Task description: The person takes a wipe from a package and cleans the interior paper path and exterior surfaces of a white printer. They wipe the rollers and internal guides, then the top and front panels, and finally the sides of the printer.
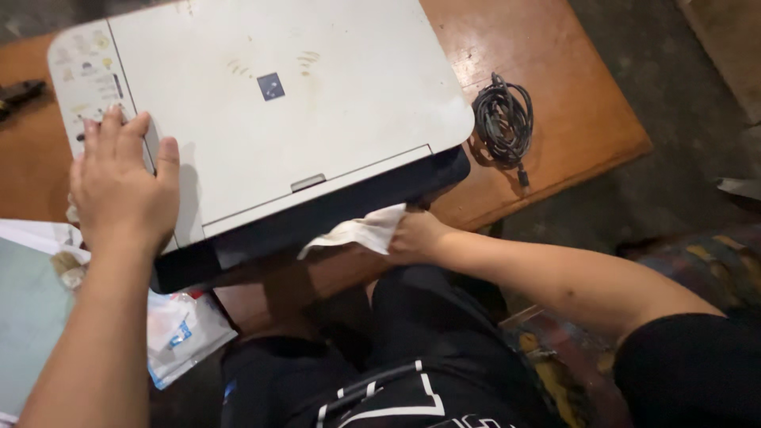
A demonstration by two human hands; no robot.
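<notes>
Left hand: the left hand [123,184] is lying flat and released, fingers spread, on the near left corner of the printer [269,103], its fingertips reaching onto the pale control panel [89,75].
Right hand: the right hand [416,235] is gripping a crumpled white cloth [357,231], pressing it against the dark front edge of the printer.
Printer: it is sitting on the wooden surface [563,95], a flat machine with a grey-white lid and a black base (the lid is showing a few yellowish smears), its front hanging over the near edge above the person's lap.
Cloth: it is trailing leftward from the right hand, touching the underside of the printer's front.
Cable: a coiled black cable [503,119] is lying on the surface just beside the printer's right corner, apart from both hands.
Left margin: a clear plastic bag [178,333] and white papers [32,234] are lying below the left forearm.
Far left: a dark tool [17,93] is resting on the surface, too cropped to identify.
</notes>
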